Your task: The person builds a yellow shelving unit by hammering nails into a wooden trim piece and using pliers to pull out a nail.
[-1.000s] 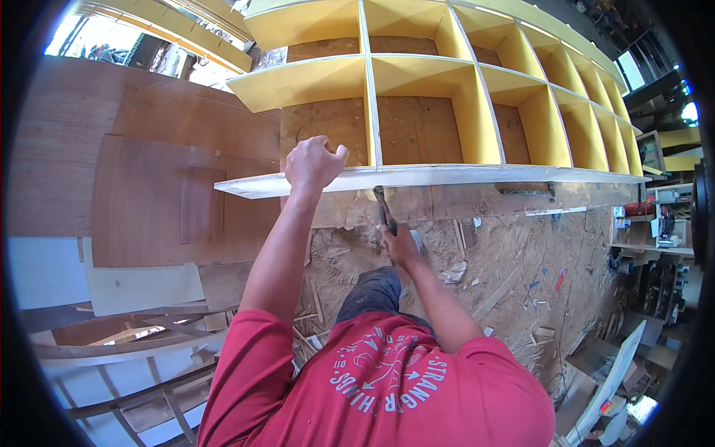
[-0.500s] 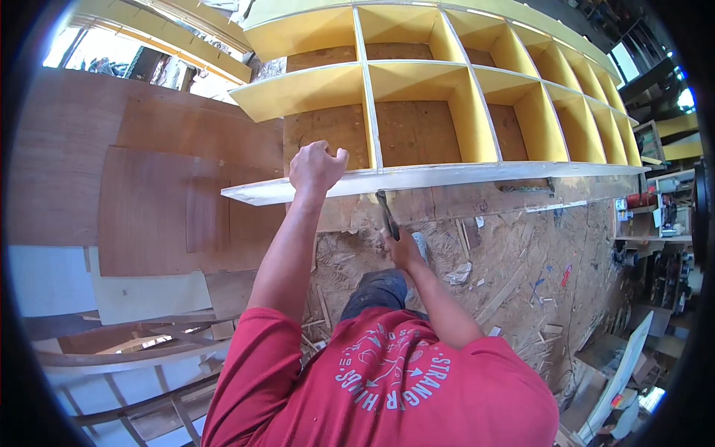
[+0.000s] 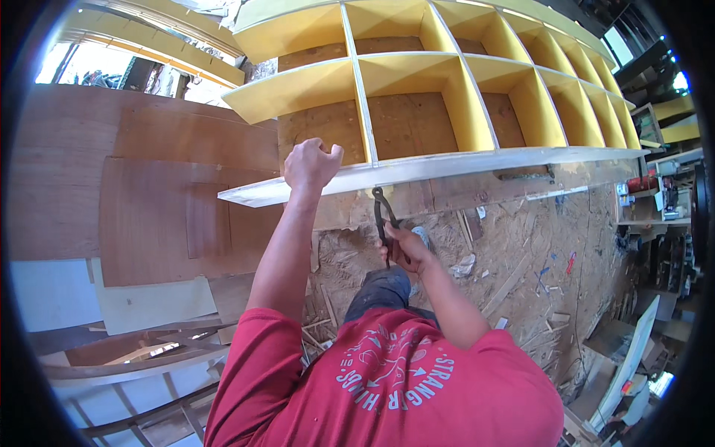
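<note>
My left hand is closed at the upper edge of a long white board, near its left end. Its fingers curl away from me, so their grip on the board is partly hidden. The board runs along the near side of a yellow shelf unit divided into several compartments. In front of the board, my right hand is closed on the handles of dark metal pincers. Their rounded head points up and lies just below the board's lower edge; whether it touches the board I cannot tell.
Brown plywood sheets lie on the left, with slatted frames below them. Wood scraps and offcuts litter the sandy floor. At the right stands a cluttered shelf. Yellow panels lean at the far left.
The pincers have turned in my right hand, so both handles now show spread apart. My left hand stays at the board, and the whole view has shifted slightly.
</note>
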The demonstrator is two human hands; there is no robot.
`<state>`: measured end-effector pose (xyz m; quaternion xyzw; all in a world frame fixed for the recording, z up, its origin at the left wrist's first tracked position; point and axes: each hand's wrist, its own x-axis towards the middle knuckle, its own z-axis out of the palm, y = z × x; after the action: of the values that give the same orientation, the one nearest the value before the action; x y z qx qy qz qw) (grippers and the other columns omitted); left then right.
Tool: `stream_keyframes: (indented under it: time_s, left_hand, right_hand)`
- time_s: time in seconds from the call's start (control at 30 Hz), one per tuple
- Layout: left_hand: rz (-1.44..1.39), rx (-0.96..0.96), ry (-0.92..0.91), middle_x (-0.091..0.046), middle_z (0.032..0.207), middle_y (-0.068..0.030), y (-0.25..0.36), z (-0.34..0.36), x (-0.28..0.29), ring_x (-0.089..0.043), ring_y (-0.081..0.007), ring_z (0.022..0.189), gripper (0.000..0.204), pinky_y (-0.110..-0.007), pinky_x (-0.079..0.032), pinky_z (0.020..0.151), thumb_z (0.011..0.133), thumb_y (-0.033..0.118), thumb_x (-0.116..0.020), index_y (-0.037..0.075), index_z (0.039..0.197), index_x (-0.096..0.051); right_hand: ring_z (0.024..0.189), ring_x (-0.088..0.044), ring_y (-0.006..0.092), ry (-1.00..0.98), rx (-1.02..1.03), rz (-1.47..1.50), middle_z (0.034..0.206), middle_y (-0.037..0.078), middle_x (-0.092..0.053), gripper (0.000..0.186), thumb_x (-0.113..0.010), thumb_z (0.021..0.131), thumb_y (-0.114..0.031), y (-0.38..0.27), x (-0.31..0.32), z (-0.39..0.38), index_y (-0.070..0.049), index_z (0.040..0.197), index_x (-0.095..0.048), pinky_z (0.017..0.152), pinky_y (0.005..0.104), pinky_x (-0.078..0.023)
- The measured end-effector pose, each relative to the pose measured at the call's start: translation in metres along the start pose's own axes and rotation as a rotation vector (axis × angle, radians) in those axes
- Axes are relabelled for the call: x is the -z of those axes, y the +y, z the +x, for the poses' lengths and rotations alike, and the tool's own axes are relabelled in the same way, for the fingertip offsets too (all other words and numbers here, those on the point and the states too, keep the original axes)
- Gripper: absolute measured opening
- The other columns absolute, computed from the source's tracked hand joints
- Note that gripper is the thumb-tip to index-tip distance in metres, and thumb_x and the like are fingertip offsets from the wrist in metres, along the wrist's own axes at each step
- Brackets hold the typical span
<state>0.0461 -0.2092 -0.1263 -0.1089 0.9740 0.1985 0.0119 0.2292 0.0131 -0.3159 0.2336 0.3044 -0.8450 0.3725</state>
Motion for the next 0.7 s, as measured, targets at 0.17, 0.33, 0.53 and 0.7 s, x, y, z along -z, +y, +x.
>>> stream_keyframes:
  time_s: [0.17,0.33,0.53,0.7]
  left_hand:
    - [0.021,0.003,0.002,-0.079,0.094,-0.0175,0.007,0.001,-0.004,-0.076,-0.0362,0.094,0.036,-0.048,-0.059,0.085,0.083,0.043,-0.070,0.009,0.083,-0.079]
    - [0.029,-0.002,0.007,-0.079,0.092,-0.0173,-0.003,0.000,-0.006,-0.076,-0.0363,0.092,0.035,-0.048,-0.059,0.085,0.081,0.043,-0.070,0.009,0.083,-0.080]
    - [0.030,-0.011,0.021,-0.080,0.094,-0.0164,0.000,0.001,-0.005,-0.076,-0.0376,0.093,0.034,-0.047,-0.059,0.088,0.083,0.041,-0.071,0.008,0.084,-0.080]
    - [0.029,0.011,-0.001,-0.079,0.094,-0.0185,-0.001,0.000,-0.003,-0.076,-0.0372,0.093,0.034,-0.048,-0.060,0.087,0.082,0.042,-0.071,0.009,0.084,-0.080]
  right_hand:
    - [0.084,-0.071,0.0245,0.498,0.480,-1.276,0.096,0.014,-0.072,0.051,-0.059,0.111,-0.035,0.021,0.006,0.007,-0.010,0.154,-0.050,0.079,0.0416,-0.058]
    - [0.088,-0.072,0.0262,0.308,0.103,-0.691,0.102,0.017,-0.073,0.045,-0.062,0.109,-0.036,0.011,-0.009,-0.006,-0.005,0.142,-0.059,0.081,0.0432,-0.058]
    - [0.080,-0.068,0.0152,0.039,0.091,-0.101,0.093,0.011,-0.070,0.045,-0.061,0.111,-0.037,0.009,-0.012,-0.016,-0.008,0.145,-0.057,0.072,0.0351,-0.056]
    - [0.069,-0.064,0.0157,0.238,0.106,-0.479,0.084,0.006,-0.066,0.037,-0.062,0.110,-0.036,0.007,-0.021,-0.012,-0.009,0.135,-0.060,0.063,0.0370,-0.054]
